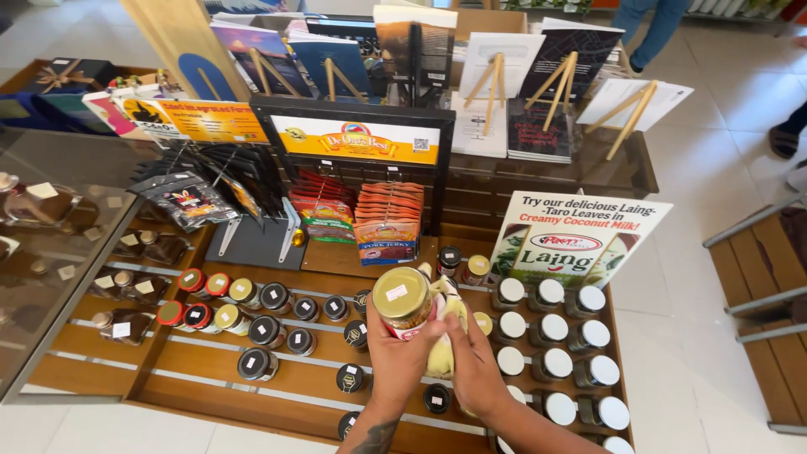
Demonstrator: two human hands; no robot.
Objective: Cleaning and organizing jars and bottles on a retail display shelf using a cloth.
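Holding: left hand [402,353] clamps gold-lidded glass jar [403,301] by its body.
Right hand [472,363]: presses yellow cloth [444,332] at jar's 3 o'clock.
Handling: rigid, breakable, probably heavy; grip low.

In front of me stands a wooden display stand [210,382] with slatted tiers, set on a pale tiled floor [714,277]. On its left tiers I see jars with red, gold and black lids [244,315]; on its right tiers sit dark jars with white lids [559,336]. At the back a printed sign [580,240] leans upright, beside a black rack of hanging orange packets [388,214] and dark pouches [189,202]. Behind it a glass-topped table [626,172] carries books on small wooden easels [496,84]. To my left a glass case [59,244] holds what may be wrapped sweets; the reflections blur them
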